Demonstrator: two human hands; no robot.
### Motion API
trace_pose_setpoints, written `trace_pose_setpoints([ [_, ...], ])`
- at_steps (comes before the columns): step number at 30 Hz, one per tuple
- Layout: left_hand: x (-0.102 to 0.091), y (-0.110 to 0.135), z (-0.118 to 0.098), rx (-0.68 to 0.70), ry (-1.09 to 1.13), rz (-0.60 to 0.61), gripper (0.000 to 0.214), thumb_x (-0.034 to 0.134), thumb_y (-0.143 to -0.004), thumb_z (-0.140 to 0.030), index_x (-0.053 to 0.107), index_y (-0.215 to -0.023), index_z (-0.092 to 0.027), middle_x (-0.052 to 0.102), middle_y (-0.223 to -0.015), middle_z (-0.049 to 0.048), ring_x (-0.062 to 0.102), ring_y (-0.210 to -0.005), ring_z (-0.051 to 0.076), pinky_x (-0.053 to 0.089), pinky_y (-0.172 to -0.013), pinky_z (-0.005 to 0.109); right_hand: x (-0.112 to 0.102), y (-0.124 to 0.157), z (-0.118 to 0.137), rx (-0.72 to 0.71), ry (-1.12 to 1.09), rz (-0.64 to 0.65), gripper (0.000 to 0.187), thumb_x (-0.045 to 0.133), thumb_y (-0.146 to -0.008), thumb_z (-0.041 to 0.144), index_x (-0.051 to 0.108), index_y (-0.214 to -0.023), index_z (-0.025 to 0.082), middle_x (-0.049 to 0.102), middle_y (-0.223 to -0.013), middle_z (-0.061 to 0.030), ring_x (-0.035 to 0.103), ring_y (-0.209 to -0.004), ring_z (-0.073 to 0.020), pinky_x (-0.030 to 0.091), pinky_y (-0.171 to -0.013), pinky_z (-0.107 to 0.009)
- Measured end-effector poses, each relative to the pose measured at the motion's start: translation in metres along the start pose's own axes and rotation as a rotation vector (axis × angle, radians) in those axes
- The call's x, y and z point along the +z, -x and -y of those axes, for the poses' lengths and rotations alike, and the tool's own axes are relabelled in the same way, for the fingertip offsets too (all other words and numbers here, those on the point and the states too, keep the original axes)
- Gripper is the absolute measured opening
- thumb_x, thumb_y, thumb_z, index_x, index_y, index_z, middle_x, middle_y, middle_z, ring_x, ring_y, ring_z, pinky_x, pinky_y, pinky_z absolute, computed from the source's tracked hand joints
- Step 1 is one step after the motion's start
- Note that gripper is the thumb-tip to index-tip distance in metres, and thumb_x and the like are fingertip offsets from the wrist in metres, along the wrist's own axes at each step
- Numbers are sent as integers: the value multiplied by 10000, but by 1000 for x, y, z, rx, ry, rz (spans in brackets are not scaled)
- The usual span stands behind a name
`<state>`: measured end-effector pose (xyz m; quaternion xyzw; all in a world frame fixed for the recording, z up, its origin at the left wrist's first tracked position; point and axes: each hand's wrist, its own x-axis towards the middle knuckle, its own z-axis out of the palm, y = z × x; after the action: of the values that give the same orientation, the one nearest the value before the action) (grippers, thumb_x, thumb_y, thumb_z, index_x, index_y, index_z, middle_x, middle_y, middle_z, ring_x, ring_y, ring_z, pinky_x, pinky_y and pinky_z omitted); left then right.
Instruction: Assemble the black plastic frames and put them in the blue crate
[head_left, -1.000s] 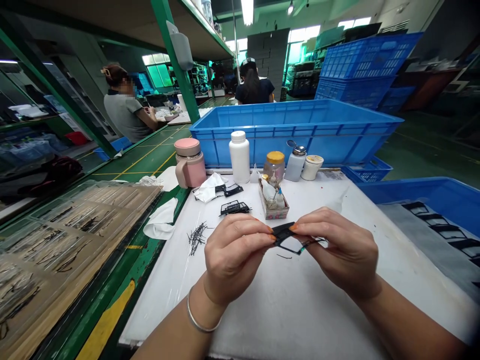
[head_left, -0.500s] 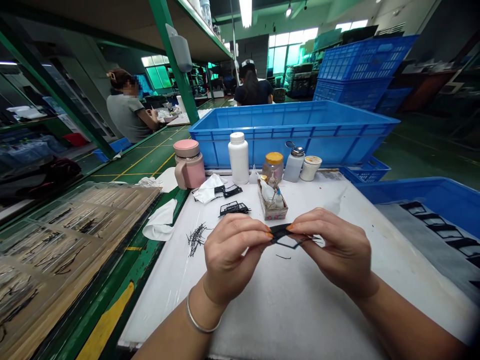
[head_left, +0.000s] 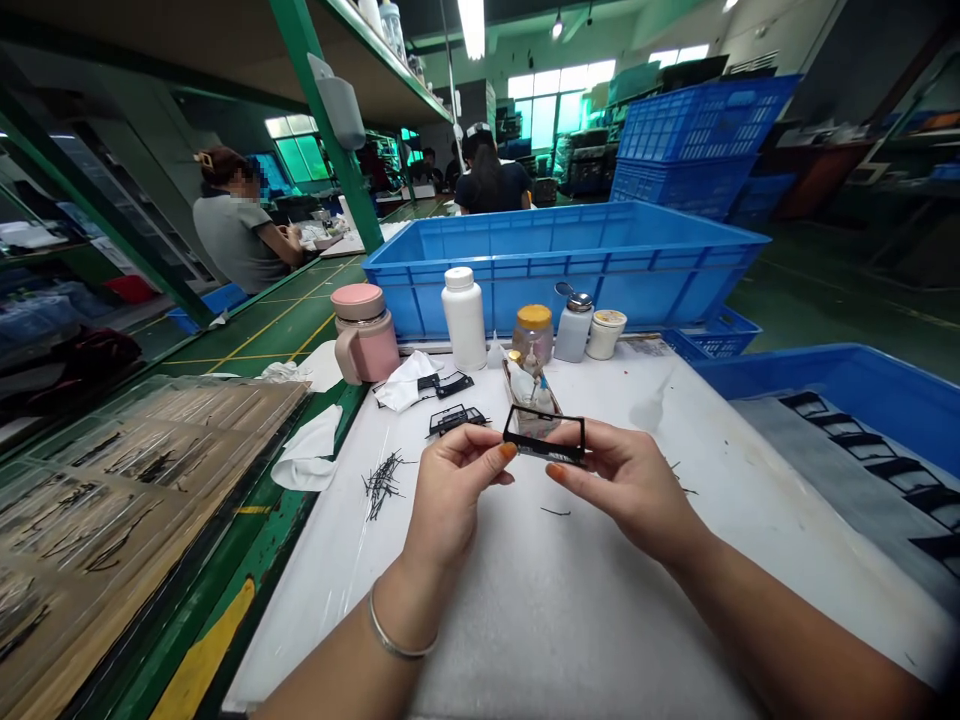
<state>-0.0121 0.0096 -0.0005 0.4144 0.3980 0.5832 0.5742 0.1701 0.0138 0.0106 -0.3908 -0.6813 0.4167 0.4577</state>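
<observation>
Black rectangular plastic frame [head_left: 544, 413] held above the white-covered bench [head_left: 525, 620], pinched at its left end by the left hand [head_left: 454, 495] and its right end by the right hand [head_left: 626, 490]; a loose heap of thin black pins [head_left: 382, 483] remains; further black plastic frames [head_left: 456, 421] lie beyond.

The only view is taken from the person's head and is pointed forward and down. The left hand [head_left: 450, 510] and right hand [head_left: 626, 490] are seen up close above the white bench [head_left: 570, 620], and the far room [head_left: 555, 120] is seen past the blue crate [head_left: 562, 280].
</observation>
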Motion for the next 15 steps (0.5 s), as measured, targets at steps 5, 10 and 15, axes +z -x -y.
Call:
trace_pose_setpoints([
  [5, 2, 1, -1, -31, 4, 20, 219, 806, -708, -280, 656, -791, -144, 598, -730, -2, 555, -675, 82, 520, -588, 168, -1, -1, 0, 63, -186, 32, 156, 694, -804, 276, 681, -918, 170, 649, -863, -38, 577, -755, -137, 478, -623, -231],
  [10, 3, 0, 0, -48, 9, 30, 224, 806, -705, -280, 651, -785, -140, 592, -718, 0, 550, -666, 83, 518, -586, 170, 0, -4, -3, 111, -242, 29, 182, 710, -783, 303, 674, -881, 154, 583, -739, -18, 478, -602, -99, 418, -515, -221],
  [15, 3, 0, 0, -43, -1, 33, 228, 803, -706, -287, 647, -775, -136, 581, -711, -1, 542, -656, 81, 520, -589, 173, -1, -5, -8, 128, -300, 39, 182, 721, -779, 310, 680, -880, 165, 564, -690, 1, 466, -586, -98, 414, -527, -226],
])
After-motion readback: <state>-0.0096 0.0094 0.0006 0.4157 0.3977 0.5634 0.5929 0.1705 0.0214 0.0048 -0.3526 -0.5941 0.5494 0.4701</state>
